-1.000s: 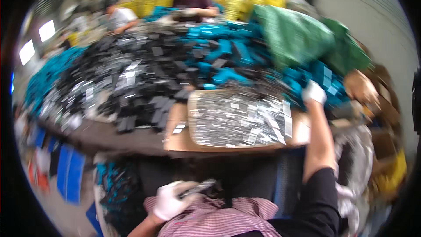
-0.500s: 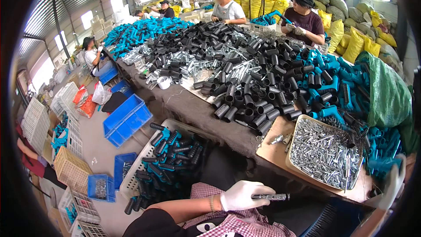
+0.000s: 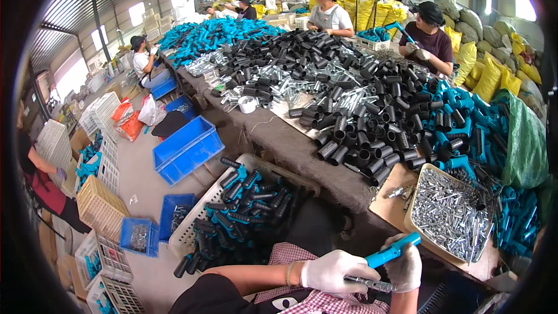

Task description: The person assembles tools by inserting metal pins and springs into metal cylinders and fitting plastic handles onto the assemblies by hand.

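Observation:
My left hand [image 3: 339, 272], in a white glove, is closed around a silver metal shaft [image 3: 371, 283] that points right. Close to it, my right hand [image 3: 405, 267], gloved too, grips a teal plastic tool handle [image 3: 393, 250] with an open round end. The handle lies slantwise just above the shaft. The shaft's tip reaches my right palm; whether it touches is unclear. Right of my hands, a cream tray [image 3: 410, 218] full of small metal parts sits on the bench. In front of me a white crate [image 3: 185, 234] holds teal handles with black grips [image 3: 239, 215].
The bench [image 3: 279, 145] bears heaps of black sleeves [image 3: 372, 134], metal shafts and teal housings [image 3: 215, 38]. Blue bins [image 3: 187, 150] and pale crates [image 3: 100, 204] stand on the floor at left. Several people work around the bench. A green sheet [image 3: 523, 139] hangs at right.
My right hand has come from beside the teal pile at the far right to my left hand, bringing a teal handle. My left hand keeps the metal shaft. The view has shifted slightly.

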Demonstrator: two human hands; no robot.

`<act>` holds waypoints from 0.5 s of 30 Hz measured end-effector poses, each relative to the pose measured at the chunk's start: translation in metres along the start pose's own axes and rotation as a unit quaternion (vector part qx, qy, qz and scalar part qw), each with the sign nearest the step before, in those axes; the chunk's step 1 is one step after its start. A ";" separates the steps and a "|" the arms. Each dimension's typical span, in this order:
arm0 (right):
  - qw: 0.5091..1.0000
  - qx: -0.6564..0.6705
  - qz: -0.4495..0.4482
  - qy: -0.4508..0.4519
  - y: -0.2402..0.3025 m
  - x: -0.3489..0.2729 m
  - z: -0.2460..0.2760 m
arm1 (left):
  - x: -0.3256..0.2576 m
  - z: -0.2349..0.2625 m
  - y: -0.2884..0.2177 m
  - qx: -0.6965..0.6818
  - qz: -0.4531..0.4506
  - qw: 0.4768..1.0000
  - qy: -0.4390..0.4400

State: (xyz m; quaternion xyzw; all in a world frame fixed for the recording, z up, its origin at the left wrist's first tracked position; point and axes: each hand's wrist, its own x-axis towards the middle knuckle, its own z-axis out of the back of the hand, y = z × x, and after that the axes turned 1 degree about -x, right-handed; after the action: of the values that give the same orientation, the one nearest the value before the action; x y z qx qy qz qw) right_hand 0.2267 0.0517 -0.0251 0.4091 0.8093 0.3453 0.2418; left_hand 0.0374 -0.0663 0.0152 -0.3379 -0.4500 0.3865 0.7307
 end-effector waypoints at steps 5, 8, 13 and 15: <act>0.997 0.001 -0.058 0.053 -0.021 -0.008 -0.023 | -0.006 0.000 0.012 -0.006 0.003 1.000 -0.018; 0.989 -0.151 0.006 -0.006 0.002 -0.008 -0.015 | -0.013 0.012 0.008 0.006 0.030 0.998 -0.048; 0.925 -0.379 -0.020 0.004 0.036 -0.029 0.026 | -0.026 0.045 0.015 0.129 0.058 0.985 -0.100; 0.917 -0.397 -0.029 0.013 0.035 -0.036 0.032 | -0.028 0.053 0.015 0.174 0.080 0.977 -0.098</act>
State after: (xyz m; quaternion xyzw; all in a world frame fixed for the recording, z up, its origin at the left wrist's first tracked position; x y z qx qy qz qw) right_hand 0.2856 0.0486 -0.0151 0.2518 0.6205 0.6359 0.3838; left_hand -0.0239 -0.0757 0.0106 -0.2008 -0.4168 0.5470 0.6977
